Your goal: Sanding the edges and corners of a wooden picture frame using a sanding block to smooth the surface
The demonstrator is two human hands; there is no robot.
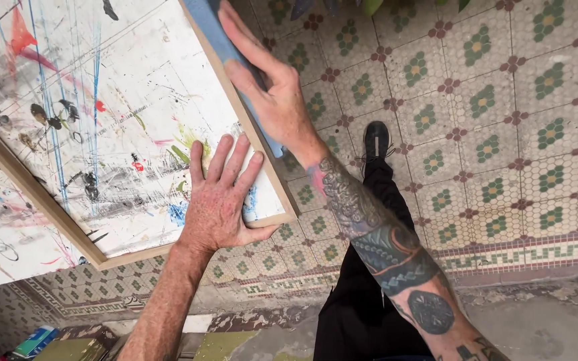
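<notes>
Framed canvas [102, 120], top cut off: my left hand [219, 204] flat, fingers together; right hand [269, 87] clamps blue sanding block [219, 33] on its edge.

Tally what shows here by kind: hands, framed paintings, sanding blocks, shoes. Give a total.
Hands: 2, the left hand flat on the painting's corner, the right hand pressing the block against the frame edge
Framed paintings: 1, the paint-marked canvas in a wooden frame
Blue sanding blocks: 1, blue block
Black shoes: 1, black shoe on the tiled floor
Total: 5
</notes>
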